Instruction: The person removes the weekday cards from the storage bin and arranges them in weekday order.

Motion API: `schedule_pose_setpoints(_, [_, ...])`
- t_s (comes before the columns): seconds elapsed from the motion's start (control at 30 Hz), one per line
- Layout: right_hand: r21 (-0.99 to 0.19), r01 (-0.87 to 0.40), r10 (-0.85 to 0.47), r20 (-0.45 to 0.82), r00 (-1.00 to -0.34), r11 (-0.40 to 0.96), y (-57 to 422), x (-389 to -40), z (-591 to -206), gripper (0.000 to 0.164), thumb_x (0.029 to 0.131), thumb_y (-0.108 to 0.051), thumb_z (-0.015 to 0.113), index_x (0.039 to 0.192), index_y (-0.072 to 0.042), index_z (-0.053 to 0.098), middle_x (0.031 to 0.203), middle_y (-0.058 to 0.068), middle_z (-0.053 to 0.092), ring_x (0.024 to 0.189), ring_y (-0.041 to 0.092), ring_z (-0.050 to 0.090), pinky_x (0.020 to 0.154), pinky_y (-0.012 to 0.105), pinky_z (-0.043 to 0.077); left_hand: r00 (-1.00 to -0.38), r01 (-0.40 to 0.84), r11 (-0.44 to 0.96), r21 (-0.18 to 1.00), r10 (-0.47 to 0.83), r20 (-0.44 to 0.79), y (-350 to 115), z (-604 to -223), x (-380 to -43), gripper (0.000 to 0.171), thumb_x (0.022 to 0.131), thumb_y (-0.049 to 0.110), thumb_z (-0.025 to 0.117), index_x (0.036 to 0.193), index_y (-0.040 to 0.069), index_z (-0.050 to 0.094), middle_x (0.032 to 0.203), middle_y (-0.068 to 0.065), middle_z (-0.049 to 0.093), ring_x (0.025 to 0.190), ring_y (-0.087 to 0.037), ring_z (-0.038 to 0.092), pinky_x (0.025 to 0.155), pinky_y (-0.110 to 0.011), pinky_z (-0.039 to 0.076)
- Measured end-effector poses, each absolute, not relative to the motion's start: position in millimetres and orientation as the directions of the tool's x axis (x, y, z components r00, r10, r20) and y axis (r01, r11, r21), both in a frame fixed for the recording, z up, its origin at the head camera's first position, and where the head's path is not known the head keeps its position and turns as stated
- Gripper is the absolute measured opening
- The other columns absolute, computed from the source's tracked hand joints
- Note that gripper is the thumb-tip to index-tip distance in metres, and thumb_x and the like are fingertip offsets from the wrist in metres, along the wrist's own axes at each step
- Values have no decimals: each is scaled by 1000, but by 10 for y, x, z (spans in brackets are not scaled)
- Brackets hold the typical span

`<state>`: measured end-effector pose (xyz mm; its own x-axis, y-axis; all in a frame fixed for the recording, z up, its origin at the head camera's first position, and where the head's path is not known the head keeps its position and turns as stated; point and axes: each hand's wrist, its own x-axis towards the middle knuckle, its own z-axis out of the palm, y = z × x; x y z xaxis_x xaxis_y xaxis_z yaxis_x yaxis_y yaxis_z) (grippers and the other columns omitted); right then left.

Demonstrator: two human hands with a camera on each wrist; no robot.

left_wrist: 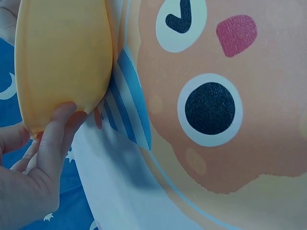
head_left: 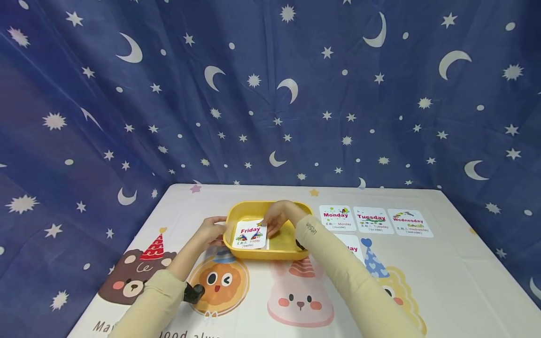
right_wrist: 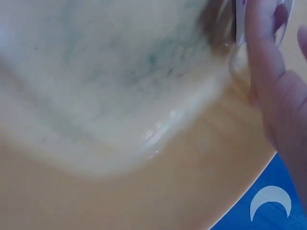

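A yellow plastic tray (head_left: 266, 255) stands tilted up off the table, its underside (left_wrist: 64, 57) showing in the left wrist view. My left hand (head_left: 210, 232) holds its left end, fingers bent under and around the rim. Inside the tray is a white "Friday" card (head_left: 250, 237), with another white edge just behind it. My right hand (head_left: 279, 217) reaches in and pinches the card at its right side. In the right wrist view the fingers (right_wrist: 266, 52) lie against a card's edge (right_wrist: 240, 28); the fingertips are partly cut off there.
Right of the tray, "Monday" (head_left: 337, 218), "Tuesday" (head_left: 374, 220) and "Wednesday" (head_left: 411, 223) cards lie in a row. Below them another card (head_left: 352, 244) is partly covered by my right sleeve. The tablecloth (head_left: 460, 263) carries printed cartoon faces; a blue star-patterned curtain (head_left: 253, 112) hangs behind.
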<state>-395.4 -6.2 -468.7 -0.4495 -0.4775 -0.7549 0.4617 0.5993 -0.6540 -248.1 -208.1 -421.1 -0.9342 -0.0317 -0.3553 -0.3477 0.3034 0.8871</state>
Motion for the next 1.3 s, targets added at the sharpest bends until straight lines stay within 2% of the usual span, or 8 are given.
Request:
schedule_pose_setpoints(0.1, [-674, 437, -505, -737, -449, 595, -73, -3980, -4765, 25, 90, -2, 60, 112, 8, 55, 107, 22, 62, 95, 32, 64, 87, 39, 56, -934, -349, 311, 884, -34, -357, -2076, -4205, -2481, 47, 95, 6, 47, 140, -3, 37, 113, -30, 61, 67, -15, 67, 57, -27, 58])
schedule_pose_setpoints(0.13, [-684, 420, -492, -725, -483, 596, -71, -3893, -4688, 28, 91, -2, 58, 117, 6, 52, 107, 20, 62, 96, 30, 63, 88, 37, 56, -934, -347, 311, 885, -31, -356, -2074, -4202, -2479, 47, 95, 6, 47, 140, -3, 37, 112, -30, 61, 66, -15, 67, 57, -27, 58])
schedule_pose_setpoints(0.27, [-723, 394, -502, -683, -530, 567, -41, -3808, -4538, 22, 87, -2, 64, 105, 4, 54, 92, 17, 62, 82, 25, 63, 81, 34, 58, -936, -341, 311, 887, -22, -352, -2074, -4197, -2475, 46, 95, 5, 47, 139, -4, 38, 101, -25, 65, 63, -13, 65, 57, -27, 58])
schedule_pose_setpoints(0.4, [-713, 342, -442, -667, -600, 612, -6, -3639, -4212, 13, 93, -5, 55, 105, 1, 56, 95, 11, 61, 82, 20, 59, 84, 34, 56, -935, -342, 324, 882, -28, -353, -2074, -4192, -2480, 45, 95, 6, 47, 138, -3, 39, 98, -23, 66, 63, -13, 65, 57, -28, 58])
schedule_pose_setpoints(0.53, [-720, 332, -447, -658, -606, 609, 65, -3546, -3993, 18, 97, -8, 46, 110, 2, 55, 95, 8, 60, 85, 19, 58, 79, 33, 54, -933, -350, 334, 875, -39, -358, -2080, -4193, -2491, 45, 96, 7, 46, 139, -3, 39, 106, -27, 64, 64, -14, 65, 57, -27, 58])
schedule_pose_setpoints(0.73, [-727, 360, -451, -660, -601, 585, 103, -3538, -3951, 23, 94, -1, 44, 117, 2, 49, 93, 8, 58, 83, 19, 57, 71, 30, 52, -936, -341, 324, 882, -29, -351, -2079, -4193, -2479, 44, 96, 6, 46, 139, -3, 39, 103, -26, 65, 65, -15, 66, 57, -28, 58])
schedule_pose_setpoints(1.13, [-795, 347, -433, -574, -695, 497, 293, -3343, -3769, 42, 91, 4, 47, 133, 2, 44, 114, 15, 60, 91, 22, 60, 95, 40, 51, -952, -297, 272, 915, -13, -305, -2049, -4210, -2473, 44, 94, -1, 42, 137, -10, 37, 106, -37, 60, 58, -16, 65, 48, -25, 55])
schedule_pose_setpoints(1.3, [-825, 328, -434, -532, -727, 461, 394, -3261, -3707, 41, 92, 2, 49, 132, 3, 44, 121, 19, 58, 90, 21, 60, 95, 40, 52, -955, -289, 271, 918, -20, -295, -2040, -4197, -2466, 43, 93, -3, 43, 135, -11, 39, 97, -34, 63, 55, -15, 64, 48, -27, 56])
